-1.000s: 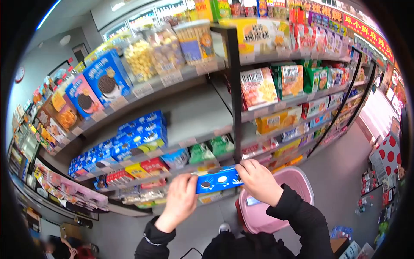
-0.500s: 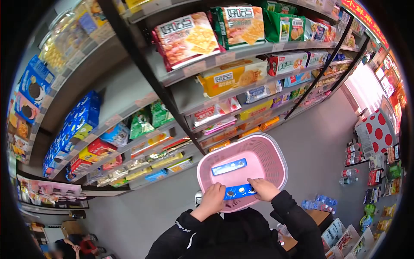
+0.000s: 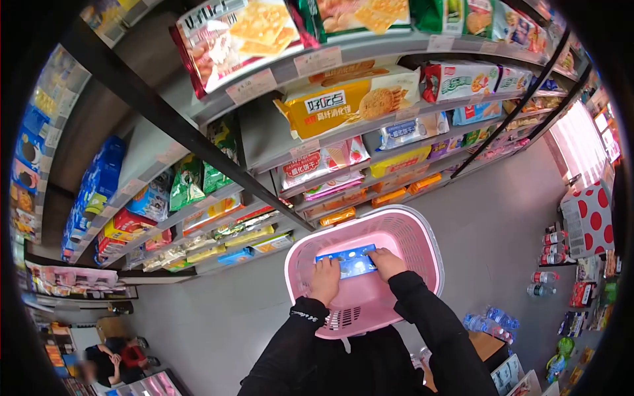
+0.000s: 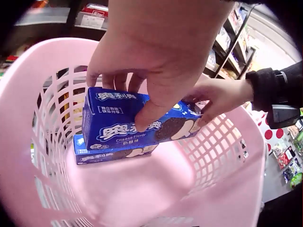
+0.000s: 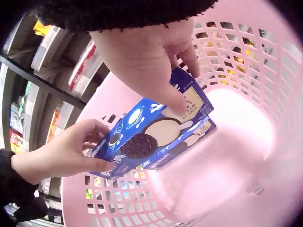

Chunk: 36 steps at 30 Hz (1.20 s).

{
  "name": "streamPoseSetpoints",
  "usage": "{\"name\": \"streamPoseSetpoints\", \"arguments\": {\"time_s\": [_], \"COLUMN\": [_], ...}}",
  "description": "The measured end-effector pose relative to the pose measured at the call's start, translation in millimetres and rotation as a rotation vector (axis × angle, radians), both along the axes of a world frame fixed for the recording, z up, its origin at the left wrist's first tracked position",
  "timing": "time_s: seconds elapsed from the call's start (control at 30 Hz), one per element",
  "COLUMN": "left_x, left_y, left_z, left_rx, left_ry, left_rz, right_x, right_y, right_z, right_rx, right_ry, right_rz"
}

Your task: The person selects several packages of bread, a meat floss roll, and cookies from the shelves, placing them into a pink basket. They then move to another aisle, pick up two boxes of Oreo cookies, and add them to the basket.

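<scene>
Inside the pink basket (image 3: 362,317), both hands hold one blue box of sandwich cookies (image 4: 125,120) by its two ends. My left hand (image 3: 325,282) grips its left end, thumb on the printed front and fingers behind. At the other end my right hand (image 3: 387,264) has its thumb on the front too, as the right wrist view shows. A second blue cookie box (image 4: 116,155) lies on the basket's bottom against the far wall. The held box overlaps it from above in both wrist views, hiding much of it.
Shelves of packaged biscuits stand ahead, with a yellow biscuit pack (image 3: 350,102) near the middle. Blue cookie boxes (image 3: 96,191) line a shelf at left. Plastic bottles (image 3: 492,322) and a polka-dot box (image 3: 588,221) stand at right. A person (image 3: 102,363) is at lower left.
Both hands have carried the cookie box from before the shelves down into the basket, over the box lying inside. The head view has swung right and down toward the basket.
</scene>
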<state>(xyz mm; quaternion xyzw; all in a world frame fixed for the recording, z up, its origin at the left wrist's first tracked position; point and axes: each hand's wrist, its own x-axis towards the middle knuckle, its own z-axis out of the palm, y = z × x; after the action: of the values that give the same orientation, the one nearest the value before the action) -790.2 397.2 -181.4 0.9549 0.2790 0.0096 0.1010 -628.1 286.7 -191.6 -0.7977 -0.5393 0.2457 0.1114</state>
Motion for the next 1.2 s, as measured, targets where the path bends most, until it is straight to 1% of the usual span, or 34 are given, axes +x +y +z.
{"name": "streamPoseSetpoints", "arguments": {"time_s": [0.03, 0.07, 0.1, 0.13, 0.2, 0.27, 0.3, 0.33, 0.4, 0.43, 0.47, 0.53, 0.57, 0.6, 0.67, 0.7, 0.73, 0.77, 0.8, 0.83, 0.87, 0.9, 0.93, 0.97, 1.0, 1.03, 1.07, 1.13, 1.2], "left_x": [3.0, 6.1, 8.7, 9.6, 9.2, 13.4, 14.5, 15.1, 13.7, 12.5, 10.9, 8.1, 7.3, 6.2, 1.2, -1.2, -4.6, -6.9, -12.2, -19.2, -30.2, -41.0, -49.6, -65.2, -80.3, -94.5, -108.9, -134.3, -154.9], "left_y": [2.6, 5.1, 8.4, 11.5, 12.5, 12.1, 8.6, 5.0, 0.6, 1.3, 0.9, 0.3, 1.7, 2.2, -1.2, -3.0, -2.4, -3.7, -8.5, -10.3, -16.3, -18.8, -20.3, -29.2, -33.2, -34.3, -35.1, -31.7, -25.0], "left_z": [-4.6, -10.2, -16.3, -19.4, -31.1, -47.7, -57.1, -59.8, -61.3, -60.0, -60.1, -55.6, -48.0, -41.6, -30.3, -21.8, -14.5, 9.7, 17.7, 48.7, 39.1, 44.2, 70.4, 76.2, 56.5, 69.8, 92.9, 94.4, 107.9], "left_rx": [0.056, 0.045, 0.105, 0.166, 0.154, 0.118, -0.044, -0.043, -0.09, -0.195, -0.186, -0.232, -0.327, -0.308, -0.377, -0.41, -0.508, -0.577, -0.535, -0.592, -0.531, -0.454, -0.637, -0.538, -0.544, -0.563, -0.665, -0.777, -0.773], "left_ry": [0.037, 0.047, 0.084, 0.126, 0.144, 0.167, 0.208, 0.204, 0.222, 0.249, 0.241, 0.251, 0.263, 0.25, 0.21, 0.19, 0.171, 0.171, 0.073, -0.001, -0.138, -0.175, -0.128, -0.277, -0.281, -0.226, -0.174, -0.093, -0.126], "left_rz": [0.037, 0.054, 0.09, 0.125, 0.176, 0.266, 0.308, 0.319, 0.267, 0.271, 0.282, 0.274, 0.274, 0.277, 0.265, 0.247, 0.206, 0.168, 0.13, 0.078, 0.036, -0.073, -0.044, -0.052, -0.068, -0.108, -0.081, -0.031, 0.021], "right_x": [0.4, 0.0, 0.2, -0.4, -2.2, -2.1, -1.6, -1.2, -0.4, -0.9, -2.2, -6.4, -8.3, -11.3, -20.8, -25.4, -29.0, -32.7, -38.9, -43.2, -47.8, -56.5, -58.0, -60.8, -65.3, -71.3, -75.2, -78.7, -84.3], "right_y": [7.1, 12.8, 18.4, 24.6, 35.7, 41.2, 40.7, 40.1, 36.4, 34.7, 32.1, 27.2, 26.2, 22.4, 14.5, 8.7, 4.0, -0.8, -6.2, -13.5, -16.1, -15.8, -22.4, -28.2, -35.4, -43.4, -49.4, -53.6, -52.3], "right_z": [-10.3, -21.0, -31.9, -36.5, -44.5, -61.2, -71.0, -73.7, -74.4, -72.1, -72.5, -71.1, -67.5, -62.0, -44.8, -45.6, -47.9, -30.3, -15.0, -17.0, 0.7, 46.7, 45.8, 49.1, 53.8, 58.7, 64.8, 79.7, 108.1], "right_rx": [0.005, 0.008, 0.058, 0.047, 0.073, 0.097, 0.079, 0.062, 0.034, 0.004, 0.016, 0.094, 0.048, 0.098, 0.098, 0.096, 0.101, 0.059, 0.02, 0.114, 0.177, 0.082, 0.127, 0.166, 0.195, 0.24, 0.282, 0.17, 0.147], "right_ry": [-0.018, -0.034, -0.068, -0.052, -0.08, -0.12, -0.149, -0.179, -0.228, -0.275, -0.28, -0.386, -0.317, -0.296, -0.207, -0.193, -0.182, -0.137, -0.092, -0.097, -0.006, 0.151, 0.148, 0.186, 0.225, 0.231, 0.238, 0.374, 0.38], "right_rz": [-0.007, -0.011, 0.006, 0.028, -0.001, 0.015, 0.019, 0.021, 0.019, 0.008, 0.017, -0.045, -0.073, -0.088, -0.117, -0.112, -0.104, -0.057, 0.001, 0.061, 0.086, 0.074, 0.156, 0.18, 0.201, 0.208, 0.21, 0.211, 0.223]}}
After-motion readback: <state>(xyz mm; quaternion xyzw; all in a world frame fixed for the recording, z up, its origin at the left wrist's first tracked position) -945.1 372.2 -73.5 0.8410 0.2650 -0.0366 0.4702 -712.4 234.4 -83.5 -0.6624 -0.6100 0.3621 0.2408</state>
